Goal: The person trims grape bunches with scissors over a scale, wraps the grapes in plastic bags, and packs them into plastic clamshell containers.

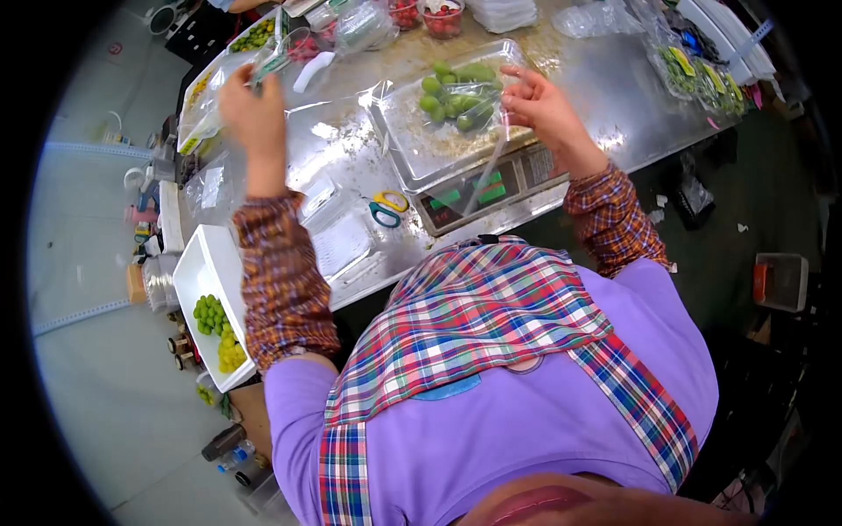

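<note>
The person at the metal table (351, 158) has both forearms raised over it, in checked sleeves. The right hand (545, 107) is at the near right side of a bunch of green grapes (456, 98), its fingertips drawn together on a piece of clear plastic (495, 149) that trails down in front of the scale. The grapes sit in a shallow tray (412, 175), which rests on a scale (526, 175) with green display windows.

The left hand (253, 110) is lifted well apart from the grapes, near some packaging at the table's left edge. Its fingers look curled, but the hand is blurred and I can't tell whether they grip anything.

Between the two arms, scissors (388, 210) with yellow and teal handles lie on the metal, just beside some clear plastic boxes (340, 241). At the person's left stands a white box (189, 276) with more grapes inside, green and yellowish. Along the far edge I see tubs of small red fruit (441, 19), and towards the right, packs of greens (702, 79) with yellow labels.
</note>
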`<state>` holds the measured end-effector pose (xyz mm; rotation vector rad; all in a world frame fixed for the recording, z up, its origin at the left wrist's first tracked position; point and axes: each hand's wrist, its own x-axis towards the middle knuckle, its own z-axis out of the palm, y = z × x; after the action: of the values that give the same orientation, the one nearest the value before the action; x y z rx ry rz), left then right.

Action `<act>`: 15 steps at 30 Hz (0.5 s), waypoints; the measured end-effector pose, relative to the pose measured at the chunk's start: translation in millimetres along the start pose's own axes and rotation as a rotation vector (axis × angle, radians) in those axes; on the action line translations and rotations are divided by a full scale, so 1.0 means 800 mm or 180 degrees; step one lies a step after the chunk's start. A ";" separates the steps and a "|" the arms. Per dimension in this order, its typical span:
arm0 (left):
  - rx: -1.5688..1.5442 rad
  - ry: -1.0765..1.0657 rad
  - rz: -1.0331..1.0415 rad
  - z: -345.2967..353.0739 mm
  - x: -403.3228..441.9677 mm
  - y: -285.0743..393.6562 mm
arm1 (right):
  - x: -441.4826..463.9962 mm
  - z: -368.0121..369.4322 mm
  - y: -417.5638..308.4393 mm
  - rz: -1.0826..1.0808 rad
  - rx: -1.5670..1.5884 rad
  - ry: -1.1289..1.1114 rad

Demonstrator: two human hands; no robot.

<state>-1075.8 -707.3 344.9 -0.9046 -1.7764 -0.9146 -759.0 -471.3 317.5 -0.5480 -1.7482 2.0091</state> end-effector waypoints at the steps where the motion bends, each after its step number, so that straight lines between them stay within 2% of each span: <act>1: -0.0723 -0.0442 -0.0493 -0.008 -0.010 0.042 | 0.003 0.010 0.010 -0.0042 0.0141 0.0041; 2: -0.1449 -0.0885 -0.0987 -0.019 -0.023 0.091 | 0.008 0.019 0.018 -0.0014 0.0233 0.0040; 3: -0.1540 -0.1500 -0.0658 -0.029 -0.045 0.139 | 0.013 0.026 0.029 0.0005 0.0325 0.0032; 4: -0.1762 -0.1942 -0.0841 -0.029 -0.072 0.177 | 0.014 0.032 0.034 0.0051 0.0425 0.0035; 6: -0.1478 -0.2236 -0.0752 -0.018 -0.116 0.212 | 0.013 0.042 0.042 0.0185 0.0428 -0.0161; 9: -0.1611 -0.2293 -0.1137 -0.001 -0.163 0.208 | 0.003 0.071 0.050 0.0179 0.0339 -0.0274; 12: -0.2664 -0.2539 -0.2355 -0.002 -0.183 0.212 | -0.007 0.083 0.053 0.0399 0.0323 -0.0443; 15: -0.2559 -0.2373 -0.2105 -0.011 -0.200 0.207 | -0.006 0.081 0.066 0.0613 0.0476 -0.0598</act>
<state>-878.6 -670.3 232.0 -1.2836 -2.4503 -2.0034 -793.4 -533.7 274.2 -0.5098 -1.6855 2.3714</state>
